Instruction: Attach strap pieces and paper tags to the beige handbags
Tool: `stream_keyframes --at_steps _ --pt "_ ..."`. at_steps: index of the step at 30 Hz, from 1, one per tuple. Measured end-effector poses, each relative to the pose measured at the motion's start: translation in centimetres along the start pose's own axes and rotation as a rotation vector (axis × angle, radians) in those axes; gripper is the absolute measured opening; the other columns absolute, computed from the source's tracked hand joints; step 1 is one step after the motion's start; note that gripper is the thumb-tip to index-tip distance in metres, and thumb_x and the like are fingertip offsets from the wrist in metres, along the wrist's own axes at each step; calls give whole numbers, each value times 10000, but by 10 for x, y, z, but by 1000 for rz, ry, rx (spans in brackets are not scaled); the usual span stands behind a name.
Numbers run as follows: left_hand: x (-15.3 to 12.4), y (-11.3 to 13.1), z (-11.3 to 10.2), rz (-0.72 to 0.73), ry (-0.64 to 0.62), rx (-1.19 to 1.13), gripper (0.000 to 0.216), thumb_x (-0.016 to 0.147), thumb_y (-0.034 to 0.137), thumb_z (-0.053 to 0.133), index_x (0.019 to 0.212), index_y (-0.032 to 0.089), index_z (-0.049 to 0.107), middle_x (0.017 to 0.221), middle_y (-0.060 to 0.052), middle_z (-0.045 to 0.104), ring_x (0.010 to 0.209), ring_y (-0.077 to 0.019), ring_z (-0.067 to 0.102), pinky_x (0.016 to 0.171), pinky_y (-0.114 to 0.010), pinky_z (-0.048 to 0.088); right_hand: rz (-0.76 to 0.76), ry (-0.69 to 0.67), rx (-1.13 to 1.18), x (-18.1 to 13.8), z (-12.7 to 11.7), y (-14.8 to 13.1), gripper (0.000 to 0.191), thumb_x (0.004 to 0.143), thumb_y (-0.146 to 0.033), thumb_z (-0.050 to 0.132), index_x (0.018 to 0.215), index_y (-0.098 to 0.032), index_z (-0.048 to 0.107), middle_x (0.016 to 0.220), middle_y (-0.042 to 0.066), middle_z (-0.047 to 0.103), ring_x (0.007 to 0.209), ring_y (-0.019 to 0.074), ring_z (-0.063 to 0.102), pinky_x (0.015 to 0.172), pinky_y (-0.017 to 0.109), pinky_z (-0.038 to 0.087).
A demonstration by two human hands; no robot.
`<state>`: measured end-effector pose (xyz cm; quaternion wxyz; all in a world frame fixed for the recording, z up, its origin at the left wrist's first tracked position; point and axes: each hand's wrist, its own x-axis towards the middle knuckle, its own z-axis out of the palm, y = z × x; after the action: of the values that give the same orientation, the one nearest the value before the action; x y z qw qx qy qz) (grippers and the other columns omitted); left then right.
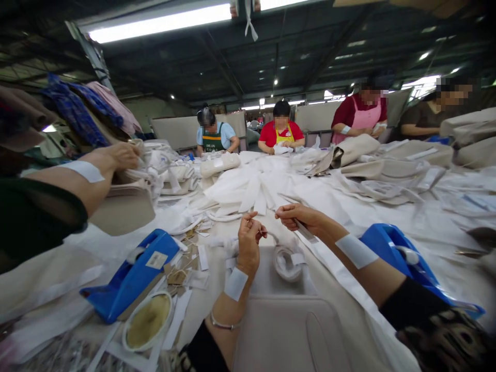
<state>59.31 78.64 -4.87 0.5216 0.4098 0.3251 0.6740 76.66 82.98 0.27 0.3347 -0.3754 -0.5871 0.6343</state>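
- Left hand [248, 243]: raised above the near middle of the table [387, 206], fingers curled together, thumb and forefinger pinching the near end of a thin thread [270, 232].
- Right hand [298, 216]: just right of and slightly beyond the left, fingers pressed together on the thread's other end; a slim white strip [304, 231] also lies along its palm, slanting down toward the wrist.
- Thread: runs short and taut between the two hands, above a roll of white tape [285, 262] resting on the beige panel [289, 330] at the near edge.
- Hard to make out: the thread is very fine and partly lost against the white cloth [251, 188]; whether the strip is a tool or a tape cannot be told. The panel is cut off by the bottom edge.
- Appearance: thread pale, hair-thin; both wrists carry white bands.
- Surroundings: one blue tape dispenser [132, 276] near left, another blue dispenser [403, 263] right behind the right forearm; a co-worker's arm [77, 181] at far left; four seated people at the far side.
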Motion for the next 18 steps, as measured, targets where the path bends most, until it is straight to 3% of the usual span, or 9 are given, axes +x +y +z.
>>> stream_keyframes --at_steps 3,6,10,13,18 --pt "0 -6 -1 72 24 442 237 900 288 455 1119 196 462 788 2 545 688 -135 577 614 -240 448 -18 83 -64 10 -9 -5 299 670 -404 684 804 -148 608 477 -92 328 420 58 243 445 239 182" --pt "-5 -12 -1 130 -1 873 83 885 207 457 938 209 522 827 -32 596 783 -179 599 731 -291 437 -47 244 -167 22 -19 -5 261 719 -406 638 795 -162 589 484 -88 324 420 64 235 447 250 168" --pt "-13 -18 -2 104 -59 1103 159 794 75 497 693 193 531 723 -76 600 818 -254 601 789 -355 387 -18 387 -375 41 -21 13 203 786 -308 664 696 -168 548 525 -69 393 457 65 306 447 233 224" --pt "-14 -20 -2 86 -95 1220 191 786 41 456 711 173 572 785 -134 642 854 -291 611 781 -373 375 111 302 -506 53 -11 38 243 865 -292 651 695 -152 548 585 -65 461 479 53 373 457 190 325" --pt "-12 -16 -3 63 -133 1305 181 811 76 472 828 173 624 901 -127 687 903 -271 627 785 -346 372 304 -6 -543 61 2 63 249 934 -327 589 787 -127 596 627 -58 534 468 45 447 443 173 392"
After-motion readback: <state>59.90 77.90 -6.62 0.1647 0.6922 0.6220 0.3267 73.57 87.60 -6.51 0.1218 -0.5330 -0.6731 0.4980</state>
